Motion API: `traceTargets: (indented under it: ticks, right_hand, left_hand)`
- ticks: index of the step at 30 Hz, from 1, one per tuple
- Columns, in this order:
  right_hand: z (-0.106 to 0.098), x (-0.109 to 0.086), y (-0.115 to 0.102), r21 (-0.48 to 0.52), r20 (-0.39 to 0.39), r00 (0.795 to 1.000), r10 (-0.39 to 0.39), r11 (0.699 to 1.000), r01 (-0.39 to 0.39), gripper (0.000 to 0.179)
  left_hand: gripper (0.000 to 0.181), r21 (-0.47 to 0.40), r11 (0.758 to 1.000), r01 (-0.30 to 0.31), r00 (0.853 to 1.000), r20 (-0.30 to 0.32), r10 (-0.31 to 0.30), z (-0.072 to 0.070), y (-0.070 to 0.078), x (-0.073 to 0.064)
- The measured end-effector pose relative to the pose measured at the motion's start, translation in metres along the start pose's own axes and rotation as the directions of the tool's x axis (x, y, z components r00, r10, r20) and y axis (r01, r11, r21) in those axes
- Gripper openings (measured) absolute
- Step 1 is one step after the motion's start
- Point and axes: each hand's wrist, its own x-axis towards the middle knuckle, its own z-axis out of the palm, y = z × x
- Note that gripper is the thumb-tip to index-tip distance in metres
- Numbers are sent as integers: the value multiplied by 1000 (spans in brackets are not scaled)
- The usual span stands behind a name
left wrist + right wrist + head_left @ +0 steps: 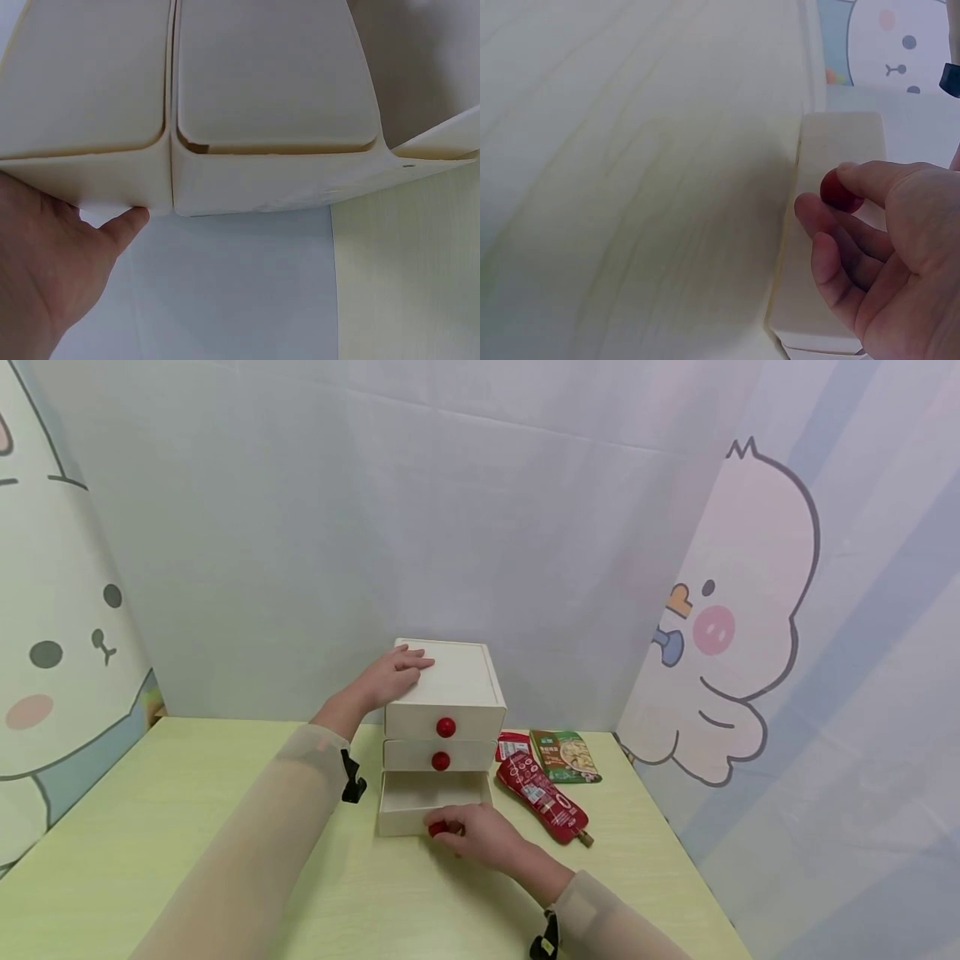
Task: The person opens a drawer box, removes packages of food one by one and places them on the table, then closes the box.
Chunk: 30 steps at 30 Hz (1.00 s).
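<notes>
A small white drawer cabinet (457, 681) with red knobs stands against the curtain. Its bottom drawer (399, 821) is pulled out, and the part of its inside that shows is bare. My right hand (483, 837) pinches that drawer's red knob (840, 192) between thumb and fingers. On the cabinet's top left edge rests my left hand (393, 675), fingers spread over the top. In the left wrist view the left thumb (127, 225) lies along the cabinet's side. The upper drawer (412, 723) is closed; the middle drawer (405, 756) sits below it.
Right of the cabinet lies a dark red spouted pouch (543, 797) on the pale yellow-green table (330, 893). Behind it are a green food packet (566, 757) and a partly hidden red packet (512, 743). A grey curtain (315, 527) hangs behind the table.
</notes>
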Motion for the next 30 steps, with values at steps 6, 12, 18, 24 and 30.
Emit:
traceTargets:
  ticks: [6,12,18,24,30]
  right_hand:
    - [1,5,1,-32,-6,1000,1,999,-1,21]
    - [1,7,-1,-51,-14,1000,3,999,-4,21]
    - [0,10,-4,-60,-17,1000,2,998,-3,21]
    - [-1,14,-6,-77,-24,1000,1,997,-3,21]
    - [0,17,-3,-95,-41,999,-7,995,3,21]
  left_hand:
    - [58,15,1000,-14,1000,-1,14,0,0,1]
    - [58,6,1000,-11,1000,2,11,-1,0,1]
    - [57,-6,1000,-9,1000,1,9,-1,-1,2]
    - [57,11,1000,-13,1000,-4,13,0,-2,2]
    - [57,4,1000,-10,1000,-2,10,0,-2,2]
